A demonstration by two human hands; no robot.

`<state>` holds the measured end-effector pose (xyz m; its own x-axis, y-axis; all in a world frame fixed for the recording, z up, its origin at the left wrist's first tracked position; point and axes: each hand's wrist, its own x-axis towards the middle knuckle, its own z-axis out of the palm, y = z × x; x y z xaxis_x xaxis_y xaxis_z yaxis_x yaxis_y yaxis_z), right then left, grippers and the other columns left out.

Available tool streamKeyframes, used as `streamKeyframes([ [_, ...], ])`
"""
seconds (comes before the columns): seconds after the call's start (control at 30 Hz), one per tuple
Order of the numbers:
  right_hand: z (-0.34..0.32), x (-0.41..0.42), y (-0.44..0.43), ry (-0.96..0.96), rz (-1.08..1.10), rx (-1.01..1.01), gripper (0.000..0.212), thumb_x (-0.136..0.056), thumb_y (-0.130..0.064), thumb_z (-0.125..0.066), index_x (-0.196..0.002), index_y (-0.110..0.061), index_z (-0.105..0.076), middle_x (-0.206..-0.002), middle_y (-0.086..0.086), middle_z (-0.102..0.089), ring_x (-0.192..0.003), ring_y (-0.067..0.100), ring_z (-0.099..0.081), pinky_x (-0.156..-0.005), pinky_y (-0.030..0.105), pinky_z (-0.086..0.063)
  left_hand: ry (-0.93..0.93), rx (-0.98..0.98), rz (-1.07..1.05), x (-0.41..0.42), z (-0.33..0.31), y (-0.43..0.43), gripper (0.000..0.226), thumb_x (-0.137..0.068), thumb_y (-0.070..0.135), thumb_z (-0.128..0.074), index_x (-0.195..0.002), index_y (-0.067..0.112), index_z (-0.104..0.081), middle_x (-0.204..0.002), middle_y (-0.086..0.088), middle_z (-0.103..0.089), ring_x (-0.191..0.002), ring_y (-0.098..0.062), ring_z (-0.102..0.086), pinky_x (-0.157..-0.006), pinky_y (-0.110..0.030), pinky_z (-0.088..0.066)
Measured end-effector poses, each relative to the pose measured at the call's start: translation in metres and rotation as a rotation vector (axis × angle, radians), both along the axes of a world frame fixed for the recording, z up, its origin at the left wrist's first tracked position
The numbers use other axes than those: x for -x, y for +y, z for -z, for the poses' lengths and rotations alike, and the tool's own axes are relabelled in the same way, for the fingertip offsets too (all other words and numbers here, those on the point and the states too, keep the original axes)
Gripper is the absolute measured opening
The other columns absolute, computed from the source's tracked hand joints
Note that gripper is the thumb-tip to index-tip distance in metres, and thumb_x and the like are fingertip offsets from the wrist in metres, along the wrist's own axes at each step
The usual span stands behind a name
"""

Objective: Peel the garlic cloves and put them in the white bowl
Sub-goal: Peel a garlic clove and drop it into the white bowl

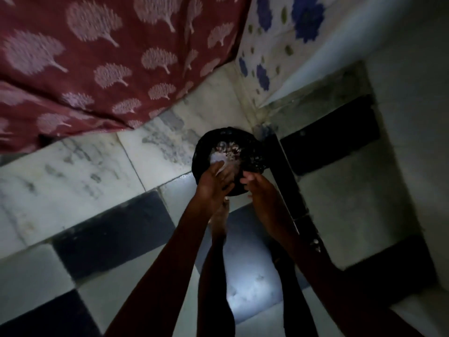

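I look down in dim light at a round black bin (200, 152) lined with a black bag, standing on the floor in a corner. Pale and dark scraps (228, 149) lie inside it. My left hand (213, 184) reaches over the bin's near rim and pinches a white papery piece (217, 159) at its fingertips. Just to the right, my right hand (261, 194) hovers over the rim with fingers apart and nothing in it. No garlic clove and no white bowl are in view.
The floor has white marble tiles (80, 166) and dark tiles (114, 229). A red patterned cloth (97, 57) hangs at the upper left. A white cloth with blue flowers (274, 37) hangs behind the bin. A step or ledge (340, 171) rises on the right. My bare foot (220, 220) stands below the bin.
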<state>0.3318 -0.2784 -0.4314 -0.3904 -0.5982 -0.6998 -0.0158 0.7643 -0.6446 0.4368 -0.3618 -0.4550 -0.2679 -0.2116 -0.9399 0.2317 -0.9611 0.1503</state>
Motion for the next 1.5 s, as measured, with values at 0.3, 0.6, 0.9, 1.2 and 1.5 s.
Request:
streamKeyframes([
  [0.3, -0.311, 0.058, 0.082, -0.037, 0.39, 0.359, 0.015, -0.099, -0.009, -0.056, -0.108, -0.01, -0.068, -0.091, 0.001, -0.072, -0.084, 0.008, -0.068, -0.074, 0.021, -0.053, -0.108, 0.542, 0.546, 0.075, -0.325, 0.062, 0.025, -0.1, 0.008, -0.044, -0.116, 0.007, -0.062, -0.093, -0.007, -0.068, -0.074, -0.009, -0.064, -0.068, -0.021, -0.045],
  [0.6, -0.446, 0.189, 0.274, 0.191, 0.72, 0.444, 0.013, -0.096, -0.011, -0.062, -0.1, -0.018, -0.072, -0.084, 0.004, -0.074, -0.075, 0.02, -0.067, -0.068, 0.031, -0.052, 0.172, 1.004, 1.044, 0.226, -0.464, 0.207, 0.022, -0.094, 0.002, -0.057, -0.092, 0.021, -0.067, -0.074, -0.001, -0.066, -0.063, -0.005, -0.06, -0.058, -0.016, -0.045],
  [0.9, -0.458, 0.284, 0.444, 0.292, 1.003, 0.428, 0.011, -0.094, -0.011, -0.062, -0.099, -0.012, -0.072, -0.082, 0.005, -0.074, -0.072, 0.016, -0.066, -0.064, 0.031, -0.051, 0.21, 1.442, 1.359, 0.368, -0.453, 0.354, 0.023, -0.083, -0.002, -0.06, -0.096, 0.013, -0.072, -0.089, 0.004, -0.071, -0.085, -0.008, -0.066, -0.081, -0.025, -0.051],
  [1.2, -0.431, 0.331, 0.495, 0.353, 0.942, 0.416, 0.012, -0.095, -0.011, -0.062, -0.101, -0.01, -0.072, -0.083, 0.003, -0.074, -0.071, 0.015, -0.069, -0.059, 0.024, -0.053, -0.029, 1.932, 1.722, 0.439, -0.419, 0.409, 0.036, -0.095, 0.005, -0.052, -0.129, 0.012, -0.06, -0.138, -0.007, -0.055, -0.13, -0.024, -0.048, -0.113, -0.032, -0.03],
  [1.5, -0.412, 0.366, 0.495, 0.458, 0.918, 0.386, 0.01, -0.093, -0.008, -0.064, -0.096, -0.011, -0.073, -0.083, 0.002, -0.073, -0.073, 0.014, -0.069, -0.061, 0.021, -0.053, -0.042, 2.046, 1.42, 0.474, -0.458, 0.38, 0.018, -0.086, -0.005, -0.055, -0.094, 0.01, -0.063, -0.098, -0.002, -0.062, -0.089, -0.014, -0.059, -0.072, -0.021, -0.041],
])
